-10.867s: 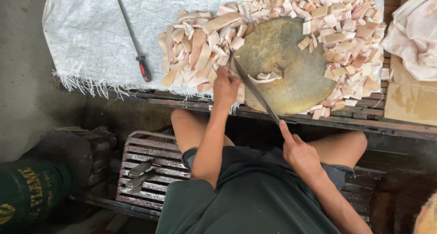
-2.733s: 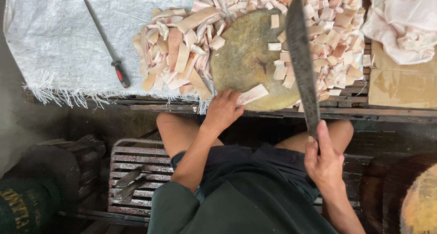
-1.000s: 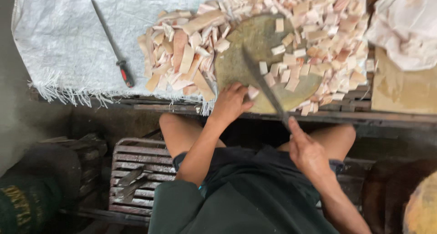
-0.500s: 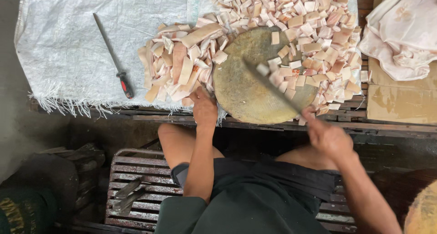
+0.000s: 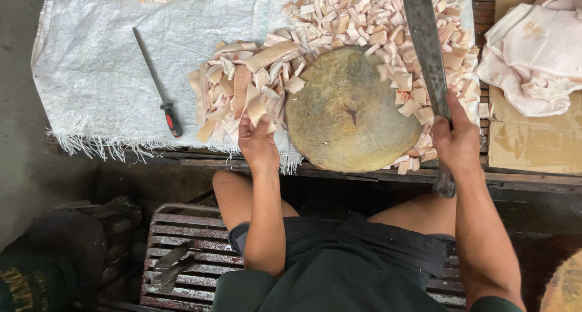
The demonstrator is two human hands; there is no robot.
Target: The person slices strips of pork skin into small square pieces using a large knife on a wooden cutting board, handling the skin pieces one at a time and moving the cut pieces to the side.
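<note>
**Cleaver raised, other hand in the strip pile**

The right hand [image 5: 456, 143] is clenched around the handle of a long, dark, broad-bladed metal cleaver [image 5: 424, 48], whose blade points up and away over the heap of small pale pink diced pieces [image 5: 370, 18] at the far side of the table. The left hand [image 5: 257, 143] rests on the pile of long pale pink and cream strips [image 5: 239, 90], its fingers closing on a strip at the near edge; how firm the hold is cannot be told.

Between the two hands lies the round, worn, brownish wooden chopping block [image 5: 351, 109], its top bare, with a dark crack mark near the centre. Strips lie just beside its left edge; diced pieces ring its far and right edges, some touching it.

All this sits on a white woven plastic sack [image 5: 91, 63] spread as a cover, frayed along the near edge. On the sack, well left of the strips, lies a slim dark sharpening rod with a red-and-black handle [image 5: 159, 87]. At the far right, large pale slabs [image 5: 533, 51] rest on brown cardboard [image 5: 533, 142]. No bowl or bin shows; everything lies in loose heaps.
</note>
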